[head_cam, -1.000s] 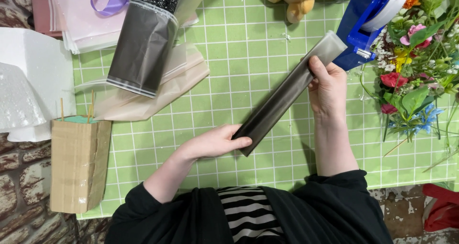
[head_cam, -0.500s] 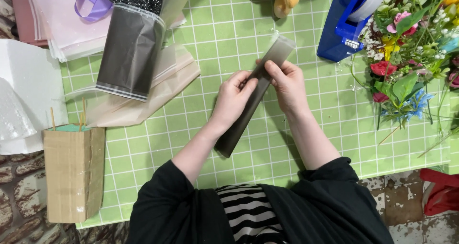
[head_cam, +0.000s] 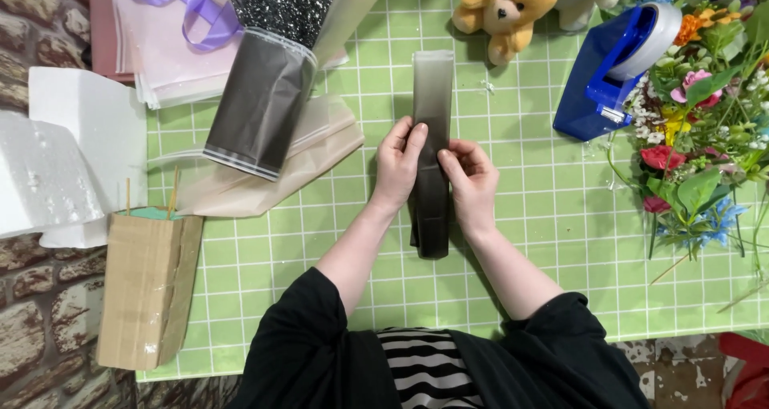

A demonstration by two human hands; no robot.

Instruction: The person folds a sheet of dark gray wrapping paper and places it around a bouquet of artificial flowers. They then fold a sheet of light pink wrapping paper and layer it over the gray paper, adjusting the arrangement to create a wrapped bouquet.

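Observation:
A long, narrow folded strip of dark translucent wrapping sheet (head_cam: 433,96) lies lengthwise on the green gridded cutting mat (head_cam: 529,249), pointing away from me. My left hand (head_cam: 398,165) grips its left edge near the middle, fingers on top. On the right edge, at about the same height, my right hand (head_cam: 470,181) pinches the strip. The two hands nearly touch over the strip, and its near end shows below them.
A dark wrapped bouquet sleeve (head_cam: 264,96) lies on beige paper (head_cam: 272,169) at upper left. A brown paper bag (head_cam: 148,289) stands at the left edge by white foam (head_cam: 64,169). A blue tape dispenser (head_cam: 617,68), a teddy bear (head_cam: 505,8) and artificial flowers (head_cam: 705,128) sit right.
The strip has swung from a slanted position to straight along the mat. My hands, first spread toward its two ends, have come together at its middle.

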